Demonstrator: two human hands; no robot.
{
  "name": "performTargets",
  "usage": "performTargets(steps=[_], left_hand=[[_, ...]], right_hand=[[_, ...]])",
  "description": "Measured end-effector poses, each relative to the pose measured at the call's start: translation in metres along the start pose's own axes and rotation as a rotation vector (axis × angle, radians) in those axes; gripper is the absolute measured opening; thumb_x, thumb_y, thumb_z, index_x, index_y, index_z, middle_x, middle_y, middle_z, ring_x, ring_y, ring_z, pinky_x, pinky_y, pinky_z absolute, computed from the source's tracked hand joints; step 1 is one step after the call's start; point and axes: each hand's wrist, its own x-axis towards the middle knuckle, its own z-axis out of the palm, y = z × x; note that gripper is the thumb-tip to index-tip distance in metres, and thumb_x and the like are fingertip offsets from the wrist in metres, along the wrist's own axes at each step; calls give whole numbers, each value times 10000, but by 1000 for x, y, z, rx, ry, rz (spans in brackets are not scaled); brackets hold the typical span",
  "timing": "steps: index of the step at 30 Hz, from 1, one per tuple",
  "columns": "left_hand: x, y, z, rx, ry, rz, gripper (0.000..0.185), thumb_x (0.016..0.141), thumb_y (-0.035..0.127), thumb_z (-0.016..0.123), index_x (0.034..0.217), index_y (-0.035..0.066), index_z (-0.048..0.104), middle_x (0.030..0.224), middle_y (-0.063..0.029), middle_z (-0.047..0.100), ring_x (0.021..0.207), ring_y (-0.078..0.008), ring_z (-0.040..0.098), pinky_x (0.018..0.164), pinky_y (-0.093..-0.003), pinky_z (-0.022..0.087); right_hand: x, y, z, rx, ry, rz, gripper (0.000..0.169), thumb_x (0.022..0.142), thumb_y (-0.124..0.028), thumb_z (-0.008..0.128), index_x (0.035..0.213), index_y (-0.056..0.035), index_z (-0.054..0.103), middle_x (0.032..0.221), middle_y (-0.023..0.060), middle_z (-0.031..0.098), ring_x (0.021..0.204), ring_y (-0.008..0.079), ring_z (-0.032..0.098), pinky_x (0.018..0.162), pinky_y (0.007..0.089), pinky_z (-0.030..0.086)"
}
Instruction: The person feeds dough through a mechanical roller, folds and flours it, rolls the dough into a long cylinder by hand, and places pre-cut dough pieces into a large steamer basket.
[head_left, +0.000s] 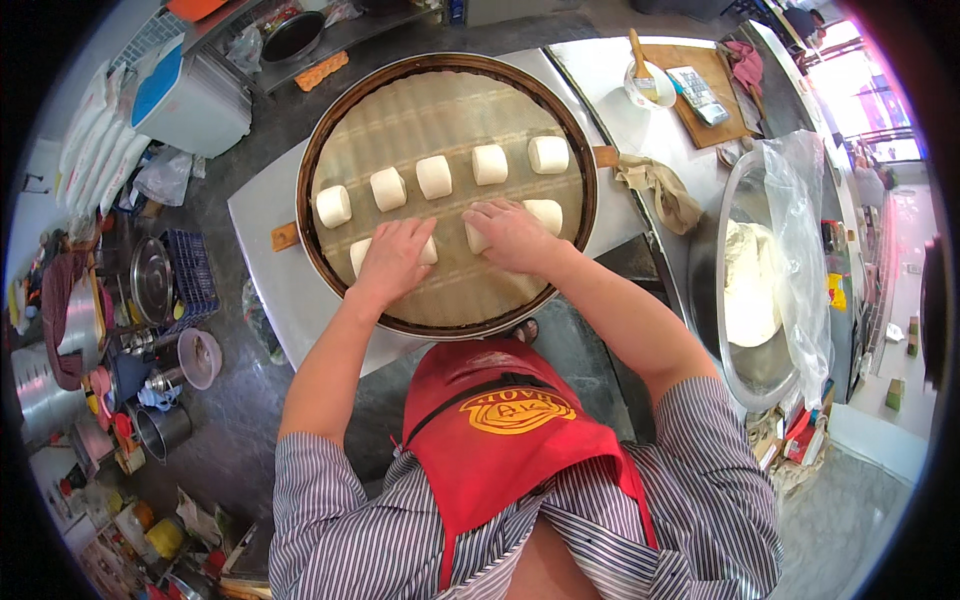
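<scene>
Before me lies a round, dark-rimmed tray (450, 304) lined with a tan mesh mat. My left hand (394, 256) reaches over its near left part, thumb and fingers around a white dough piece (430, 252). Another dough piece (360, 256) shows at that hand's left side, partly covered. To the right, my right hand (514, 236) has its fingers about a dough piece (474, 238) that it mostly hides. Just beyond that hand sits one more dough piece (547, 215). Farther up the mat, several cylindrical dough pieces (433, 177) stand apart in a curved row.
At right, a large metal bowl (757, 379) holds a dough mass (750, 285) under a plastic sheet (802, 277). A cloth (664, 195) lies beside the tray's right wooden handle (605, 156). Behind are a bowl (660, 96) with a brush (640, 64) and a wooden board (716, 135) bearing a calculator (697, 94).
</scene>
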Motion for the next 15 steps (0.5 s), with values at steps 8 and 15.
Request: performTargets(steps=[8, 15], left_hand=[[-1, -3, -9, -2, -99, 9, 825, 677, 102, 786, 1424, 47, 441, 1380, -178, 520, 1273, -351, 490, 1079, -473, 369], [-9, 95, -28, -153, 70, 333, 717, 801, 142, 764, 1428, -7, 451, 1422, -219, 490, 1346, -385, 426, 1124, -518, 308]], right_hand=[[-100, -44, -48, 549, 465, 658, 227, 825, -6, 713, 1049, -32, 696, 956, 94, 726, 906, 250, 710, 829, 340, 560], [-292, -178, -16, 383, 740, 1035, 125, 915, -126, 671, 1005, -44, 701, 895, 128, 726, 826, 229, 726, 723, 355, 577]])
